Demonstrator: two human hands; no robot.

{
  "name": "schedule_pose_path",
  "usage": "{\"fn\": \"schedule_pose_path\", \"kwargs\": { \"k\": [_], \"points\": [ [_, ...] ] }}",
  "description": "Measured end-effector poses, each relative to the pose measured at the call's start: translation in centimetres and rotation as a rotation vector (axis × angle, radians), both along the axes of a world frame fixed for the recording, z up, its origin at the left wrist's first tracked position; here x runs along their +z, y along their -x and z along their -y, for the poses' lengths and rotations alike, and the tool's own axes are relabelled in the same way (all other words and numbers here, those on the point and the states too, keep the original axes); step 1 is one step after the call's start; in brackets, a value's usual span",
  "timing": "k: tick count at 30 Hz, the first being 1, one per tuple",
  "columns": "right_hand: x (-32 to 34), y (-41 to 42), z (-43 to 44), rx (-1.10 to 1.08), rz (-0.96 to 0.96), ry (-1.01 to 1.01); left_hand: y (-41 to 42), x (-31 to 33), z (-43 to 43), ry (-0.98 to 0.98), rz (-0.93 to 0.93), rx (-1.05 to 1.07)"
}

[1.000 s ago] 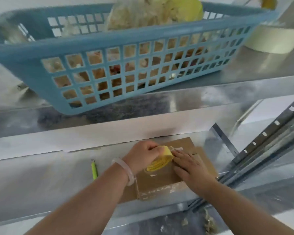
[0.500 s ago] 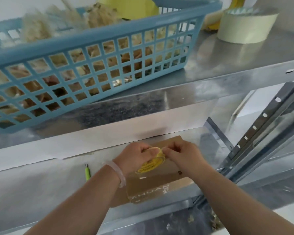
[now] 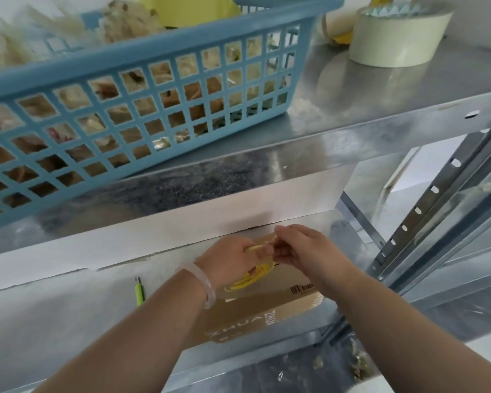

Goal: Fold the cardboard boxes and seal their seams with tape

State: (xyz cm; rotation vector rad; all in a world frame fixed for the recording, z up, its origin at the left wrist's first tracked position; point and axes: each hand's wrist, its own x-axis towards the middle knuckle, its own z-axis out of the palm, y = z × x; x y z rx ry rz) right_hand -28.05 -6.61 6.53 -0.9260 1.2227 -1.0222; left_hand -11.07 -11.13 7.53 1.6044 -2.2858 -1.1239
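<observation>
**Right hand lifted off the box top, now at the tape roll: item list, largest first**

Moved since a second ago: the right hand (image 3: pixel 309 251), then flat on the box, has risen to meet the left hand (image 3: pixel 227 262) at the roll. The box has kept its place.

1. Lower shelf (image 3: pixel 54 321): metal, and carries the work.
2. Upper shelf (image 3: pixel 352 114): metal, directly above.
3. Blue basket (image 3: pixel 142 80): lattice-sided and filled with pale scraps. Sits on the upper shelf, left of centre.
4. Cardboard box (image 3: pixel 253 316): folded, printed side up. Lies on the lower shelf toward its right end, reaching the front edge, under both hands.
5. Pale tape roll (image 3: pixel 394 38): wide, unused, at the upper shelf's right end.
6. Hands: the left grips the yellow tape roll (image 3: pixel 247 280) just above the box top. The right pinches at the roll's upper rim with curled fingers, apparently on the loose end.
7. Green cutter (image 3: pixel 139 290): lies on the lower shelf, left of the box and apart from it.

Handling note (judgement): the step in hand is freeing the tape end. Peel it squarely to avoid splitting. Draw out enough to span the seam and overlap both ends, then press it down along the centre. The box is unheld and may slide, so steady it before pulling.
</observation>
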Motion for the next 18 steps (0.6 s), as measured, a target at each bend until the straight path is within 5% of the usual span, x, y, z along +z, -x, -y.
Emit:
{"fn": "schedule_pose_path", "kwargs": {
  "k": [4,12,18],
  "points": [
    [-0.2,0.1,0.2,0.039,-0.203,0.017,0.1,-0.1,-0.1,0.016,0.061,-0.078],
    [0.2,0.9,0.4,0.165,-0.187,-0.026,-0.2,0.4,-0.4,-0.049,-0.051,-0.089],
    [-0.7,1.2,0.6,0.019,-0.380,0.001,-2.6,-1.1,-1.5,-0.043,-0.224,-0.010]
  ]
}}
